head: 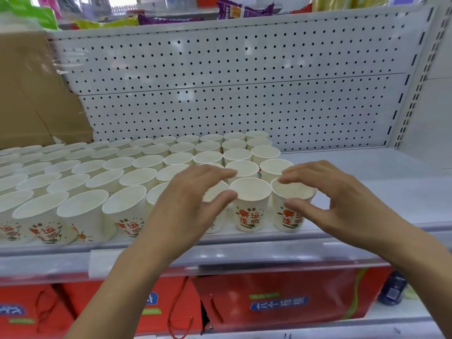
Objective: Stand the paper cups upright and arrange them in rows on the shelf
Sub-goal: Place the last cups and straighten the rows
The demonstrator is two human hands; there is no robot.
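The white paper cups with red and green print point(122, 177) stand upright, mouths up, packed in close rows on the white metal shelf point(367, 192). The block fills the left and middle of the shelf from its front edge back to the white perforated back panel point(244, 81); the right part of the shelf is bare.

Both hands hover over the right end of the front row. The left hand point(193, 199) has its fingers nearly straight and its thumb held apart from them, spread above a partly hidden cup point(217, 216). The right hand point(337, 201) is likewise spread, fingers over the far rim and thumb before the near wall of the rightmost front cup point(293, 216). Whether either hand touches its cup I cannot tell. Between the 2 hands stands 1 uncovered front cup point(250, 192).

A brown cardboard box point(29, 94) stands at the left behind the cups. Colourful snack packets point(244, 9) lie on the level above. Below the shelf sit red gift bags with blue labels point(281, 302), and a dark blue container point(392, 287) near them on the right.
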